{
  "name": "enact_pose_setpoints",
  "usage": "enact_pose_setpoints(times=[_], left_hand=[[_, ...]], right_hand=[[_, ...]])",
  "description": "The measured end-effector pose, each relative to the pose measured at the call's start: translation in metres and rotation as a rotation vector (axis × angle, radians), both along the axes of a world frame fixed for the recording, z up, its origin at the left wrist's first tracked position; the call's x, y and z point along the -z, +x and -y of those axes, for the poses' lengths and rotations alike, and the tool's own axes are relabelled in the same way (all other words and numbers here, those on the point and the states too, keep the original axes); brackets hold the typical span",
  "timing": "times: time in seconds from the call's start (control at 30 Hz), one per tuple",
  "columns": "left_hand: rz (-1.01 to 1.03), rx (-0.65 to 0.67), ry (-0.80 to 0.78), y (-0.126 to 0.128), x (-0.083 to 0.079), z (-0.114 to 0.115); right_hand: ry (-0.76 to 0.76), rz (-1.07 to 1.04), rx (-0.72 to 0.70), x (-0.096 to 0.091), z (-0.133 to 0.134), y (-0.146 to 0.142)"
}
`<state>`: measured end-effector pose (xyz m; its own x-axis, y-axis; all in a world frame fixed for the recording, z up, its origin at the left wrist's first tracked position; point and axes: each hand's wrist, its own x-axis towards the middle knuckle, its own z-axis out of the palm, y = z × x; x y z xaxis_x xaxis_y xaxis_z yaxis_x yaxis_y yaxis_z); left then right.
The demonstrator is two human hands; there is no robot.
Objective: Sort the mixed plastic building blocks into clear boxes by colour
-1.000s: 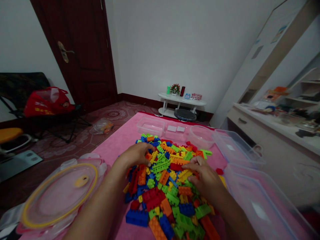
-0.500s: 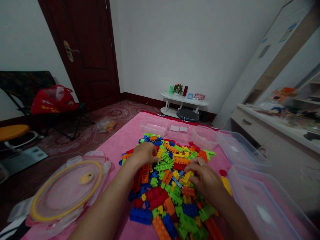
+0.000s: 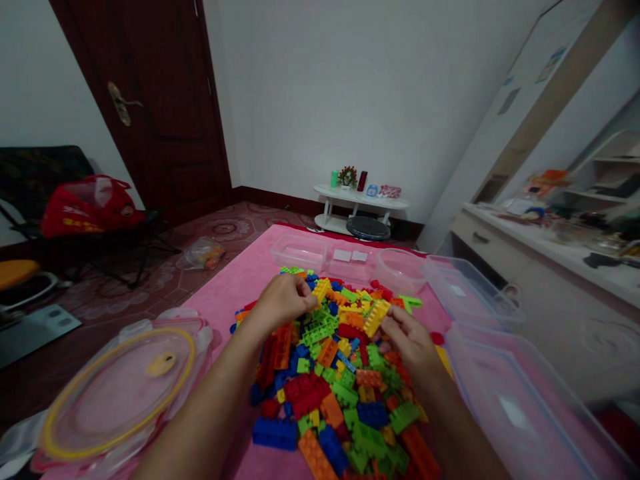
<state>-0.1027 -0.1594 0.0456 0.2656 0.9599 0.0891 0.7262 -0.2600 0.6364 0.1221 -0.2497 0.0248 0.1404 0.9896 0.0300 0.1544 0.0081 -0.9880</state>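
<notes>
A heap of building blocks [image 3: 325,393] in red, blue, green, orange and yellow lies spread over the pink tablecloth. My left hand [image 3: 286,300] is at the heap's far left, its fingertips closed on a yellow block [image 3: 321,291]. Over the right side of the heap, my right hand [image 3: 406,333] pinches another yellow block [image 3: 376,318], tilted, with its studded side showing. Loose green and orange pieces lie between the two hands. The palms and some fingers are hidden from view.
Clear containers [image 3: 300,255] line the table's far edge, with larger clear bins [image 3: 520,393] along the right. Stacked round lids [image 3: 120,393], one yellow-rimmed, lie at the left. Beyond stand a white shelf [image 3: 363,195] and a folding chair with a red bag [image 3: 90,207].
My right hand has lifted a yellow block from the heap. A yellow block now shows at my left fingertips. The whole view has shifted slightly.
</notes>
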Motion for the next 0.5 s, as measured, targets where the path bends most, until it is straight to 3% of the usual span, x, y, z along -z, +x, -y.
enact_pose_setpoints(times=[0.13,0.23,0.33,0.5], left_hand=[[0.384,0.229,-0.181,0.016,-0.002,0.01],[0.5,0.311,-0.274,0.028,-0.001,0.018],[0.523,0.356,-0.287,0.036,0.001,0.023],[0.489,0.445,-0.274,0.037,0.002,0.026]], right_hand=[[-0.124,-0.409,-0.023,0.001,0.003,-0.022],[-0.174,-0.59,-0.073,0.001,0.004,-0.032],[-0.182,-0.634,-0.101,0.001,0.006,-0.035],[-0.163,-0.504,-0.049,0.004,0.008,-0.036]])
